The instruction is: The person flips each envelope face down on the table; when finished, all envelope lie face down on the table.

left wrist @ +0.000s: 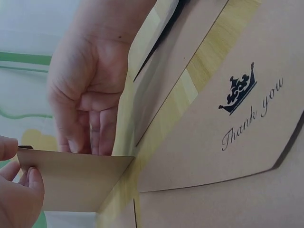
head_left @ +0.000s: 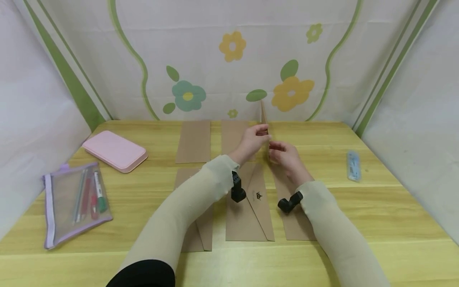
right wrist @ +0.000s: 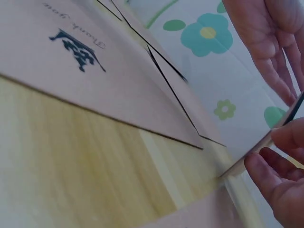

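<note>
A brown kraft envelope (head_left: pixel 263 113) stands on edge near the back of the table, seen nearly side-on in the head view. At its left side my left hand (head_left: pixel 254 139) pinches it between thumb and fingers. My right hand (head_left: pixel 288 159) grips the edge nearer me, its thumb and finger closed on the paper in the right wrist view. Below the hands lies a front-middle envelope (head_left: pixel 247 223) with its flap up, printed with a crown and "Thank you". Beneath my right wrist is a front-right envelope (head_left: pixel 297 219), partly hidden by the arm.
More envelopes lie flat: a back-left one (head_left: pixel 193 141), a back-middle one (head_left: pixel 231 133) and a front-left one (head_left: pixel 202 229). A pink case (head_left: pixel 116 149) and a purple-trimmed mesh pouch (head_left: pixel 64 199) with pens sit at left. Far right is a small blue packet (head_left: pixel 353 166). A flowered curtain (head_left: pixel 201 48) hangs behind.
</note>
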The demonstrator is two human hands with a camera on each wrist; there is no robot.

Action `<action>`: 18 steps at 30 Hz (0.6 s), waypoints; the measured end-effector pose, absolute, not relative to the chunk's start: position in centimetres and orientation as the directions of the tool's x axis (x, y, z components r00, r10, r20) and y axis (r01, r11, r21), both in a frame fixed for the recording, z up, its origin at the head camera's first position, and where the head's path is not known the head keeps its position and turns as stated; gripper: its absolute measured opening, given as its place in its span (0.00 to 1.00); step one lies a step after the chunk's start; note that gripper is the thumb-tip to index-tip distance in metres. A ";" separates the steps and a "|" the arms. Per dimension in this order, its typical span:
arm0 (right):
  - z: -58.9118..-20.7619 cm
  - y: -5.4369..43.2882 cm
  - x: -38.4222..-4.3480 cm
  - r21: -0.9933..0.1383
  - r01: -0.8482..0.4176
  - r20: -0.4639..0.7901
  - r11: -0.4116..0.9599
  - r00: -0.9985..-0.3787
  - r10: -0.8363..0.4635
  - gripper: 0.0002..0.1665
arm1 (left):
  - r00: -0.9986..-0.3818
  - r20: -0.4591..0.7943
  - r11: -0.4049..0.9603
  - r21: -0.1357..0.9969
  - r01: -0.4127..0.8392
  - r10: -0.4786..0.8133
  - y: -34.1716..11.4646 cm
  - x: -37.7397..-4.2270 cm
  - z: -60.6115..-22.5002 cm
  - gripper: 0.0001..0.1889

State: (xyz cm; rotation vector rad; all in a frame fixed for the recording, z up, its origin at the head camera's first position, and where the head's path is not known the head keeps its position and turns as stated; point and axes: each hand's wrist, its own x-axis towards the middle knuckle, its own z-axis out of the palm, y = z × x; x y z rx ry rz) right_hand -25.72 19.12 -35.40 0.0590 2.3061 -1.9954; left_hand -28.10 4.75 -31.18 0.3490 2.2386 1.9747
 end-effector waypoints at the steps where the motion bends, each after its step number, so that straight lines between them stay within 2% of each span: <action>1: -35.3 19.0 -25.7 -0.986 0.072 -0.075 0.149 -0.997 -0.016 0.28 | -0.964 0.054 0.116 0.989 0.087 0.261 4.8 -28.0 -31.2 0.21; 7: -35.0 17.9 -25.4 -0.989 -0.076 0.087 0.131 -0.993 0.081 0.24 | -0.965 0.076 0.103 0.989 0.105 0.252 5.1 -28.0 -31.3 0.20; 10: -35.0 17.4 -25.4 -0.977 -0.131 0.154 0.166 -0.979 0.134 0.23 | -0.963 0.087 0.101 0.988 0.116 0.257 5.2 -27.9 -31.4 0.20; 18: -35.1 16.6 -25.0 -0.945 -0.182 0.246 0.271 -0.943 0.223 0.18 | -0.958 0.091 0.108 0.986 0.125 0.272 5.2 -27.8 -31.4 0.19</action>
